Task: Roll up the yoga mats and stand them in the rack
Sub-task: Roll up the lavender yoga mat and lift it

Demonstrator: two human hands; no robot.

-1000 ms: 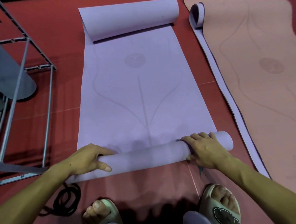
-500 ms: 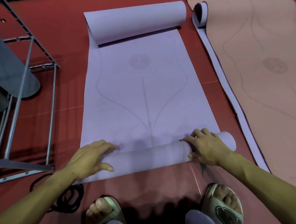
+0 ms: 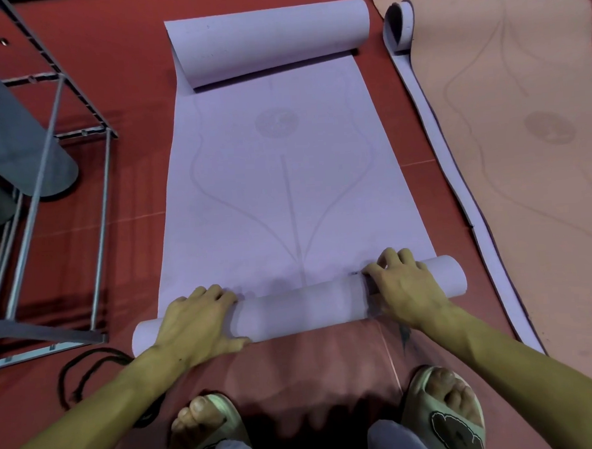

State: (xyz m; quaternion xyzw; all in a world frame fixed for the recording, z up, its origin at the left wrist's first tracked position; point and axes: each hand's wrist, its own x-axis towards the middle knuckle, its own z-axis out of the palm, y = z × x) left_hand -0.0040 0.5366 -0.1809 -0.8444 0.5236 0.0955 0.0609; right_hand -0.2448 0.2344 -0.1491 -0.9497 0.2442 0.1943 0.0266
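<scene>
A lilac yoga mat [image 3: 278, 177] lies flat on the red floor, its far end curled back in a loose roll [image 3: 271, 40]. Its near end is wound into a tight roll [image 3: 302, 306] lying across in front of my feet. My left hand [image 3: 196, 318] lies over the roll's left part, fingers curled over the top and thumb on the near side. My right hand [image 3: 404, 284] grips the roll's right part the same way. A peach mat [image 3: 531, 164] with a lilac underside lies spread out to the right. The grey metal rack [image 3: 59, 109] stands at the left.
A grey rolled mat [image 3: 12, 136] leans inside the rack. A black cord [image 3: 90, 376] lies coiled on the floor near my left forearm. My feet in pale slippers [image 3: 441, 412] stand just behind the roll. The peach mat's curled corner [image 3: 397, 26] sits beside the lilac mat's far roll.
Both hands have pushed the near roll a little further away along the mat, and the roll has grown slightly thicker. The view has shifted a bit forward.
</scene>
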